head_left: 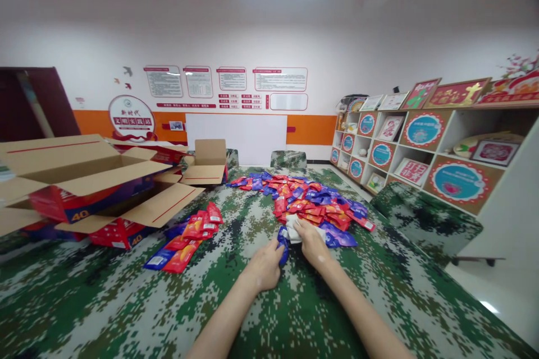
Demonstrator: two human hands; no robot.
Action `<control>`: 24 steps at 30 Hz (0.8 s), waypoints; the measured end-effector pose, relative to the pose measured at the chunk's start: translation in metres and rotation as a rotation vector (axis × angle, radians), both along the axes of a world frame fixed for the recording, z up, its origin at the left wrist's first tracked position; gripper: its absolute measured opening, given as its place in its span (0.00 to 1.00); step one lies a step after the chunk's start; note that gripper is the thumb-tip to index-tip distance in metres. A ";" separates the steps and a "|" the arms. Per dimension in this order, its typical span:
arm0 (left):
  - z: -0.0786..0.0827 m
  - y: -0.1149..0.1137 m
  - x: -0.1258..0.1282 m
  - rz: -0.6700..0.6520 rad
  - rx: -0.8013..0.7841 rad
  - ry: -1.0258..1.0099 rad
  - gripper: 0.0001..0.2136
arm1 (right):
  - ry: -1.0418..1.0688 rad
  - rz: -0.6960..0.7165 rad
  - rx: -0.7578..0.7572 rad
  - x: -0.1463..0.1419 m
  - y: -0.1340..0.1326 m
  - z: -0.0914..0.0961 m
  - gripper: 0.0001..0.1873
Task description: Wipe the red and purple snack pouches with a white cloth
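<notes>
blue packet point(283, 252) and white cloth point(293, 230), just right of the frame's centre

head view: left hand point(265, 266) pinches the blue packet between thumb and fingers. right hand point(314, 241), fingers closed on the white cloth, at the packet's upper end. heap of red and blue packets point(311, 196) beyond, right of centre. smaller overlapping batch point(193, 233), left of centre. open cartons point(84, 205), left edge. camouflage tablecloth point(236, 314) beneath.

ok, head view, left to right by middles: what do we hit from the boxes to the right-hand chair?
Upper open carton marked 40 → small pile of red and blue packets → left hand → blue packet → white cloth → right hand → camouflage-covered chair.
</notes>
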State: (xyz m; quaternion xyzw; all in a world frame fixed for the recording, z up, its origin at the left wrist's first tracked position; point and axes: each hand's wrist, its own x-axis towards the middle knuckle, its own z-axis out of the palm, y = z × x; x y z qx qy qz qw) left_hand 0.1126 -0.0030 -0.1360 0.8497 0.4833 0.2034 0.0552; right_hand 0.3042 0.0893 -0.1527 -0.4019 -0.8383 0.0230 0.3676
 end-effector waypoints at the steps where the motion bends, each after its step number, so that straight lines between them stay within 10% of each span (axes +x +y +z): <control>1: 0.001 0.000 0.001 0.005 -0.001 0.009 0.21 | -0.015 -0.004 -0.010 0.002 -0.001 -0.001 0.29; 11: -0.022 -0.005 -0.002 -0.004 -0.010 -0.042 0.22 | -0.146 0.276 -0.039 -0.033 -0.053 0.001 0.36; 17: -0.026 -0.013 -0.008 -0.024 -0.046 -0.015 0.24 | -0.179 0.326 -0.046 -0.030 -0.020 -0.030 0.30; 24: -0.022 -0.011 -0.008 -0.005 -0.096 0.064 0.27 | -0.055 0.223 -0.146 -0.033 0.010 -0.013 0.21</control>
